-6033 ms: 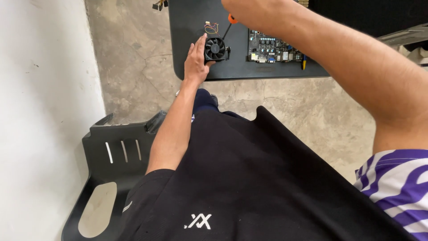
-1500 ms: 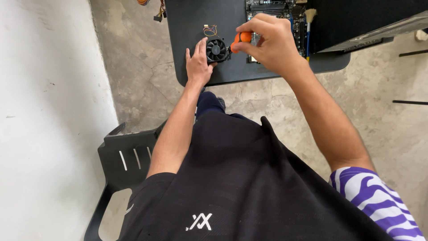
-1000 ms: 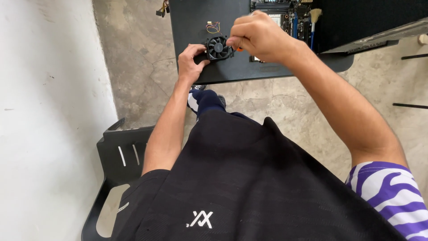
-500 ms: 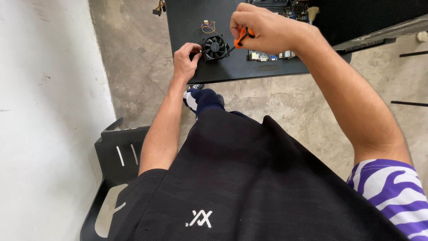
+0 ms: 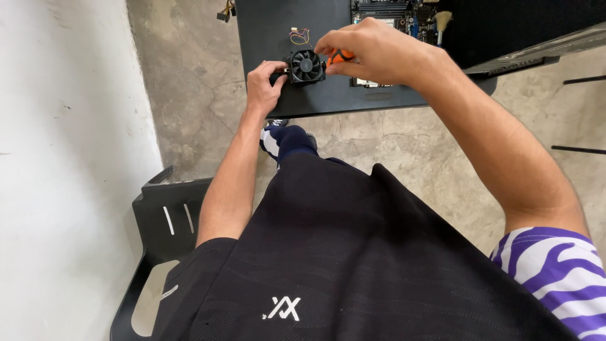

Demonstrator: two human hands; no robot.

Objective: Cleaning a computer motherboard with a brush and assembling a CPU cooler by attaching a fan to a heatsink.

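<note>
A person seated on a black plastic chair (image 5: 165, 218) works at a black table (image 5: 265, 38), seen from a head-worn camera looking down past a black shirt and a purple-and-white striped sleeve (image 5: 555, 278). On the table's near half sits a small black cooling fan (image 5: 306, 65), square-framed with round blades. The left hand (image 5: 264, 82) rests just left of the fan, its fingers curled against the fan's left edge and steadying it. The right hand (image 5: 372, 50) hovers just right of the fan, fingers pinched closed around an orange-handled screwdriver (image 5: 341, 57) (only the handle shows; the tip is hidden behind the fingers). A short bundle of coloured fan wires (image 5: 300, 35) lies on the table just beyond the fan. Farther back and to the right of the fan lies a circuit board (image 5: 388, 9), partly cut off by the frame, with a small brush (image 5: 442, 22) to its right. Below the table edge nearest the fan, a knee in dark cloth shows above a bare concrete floor (image 5: 189, 107).
</note>
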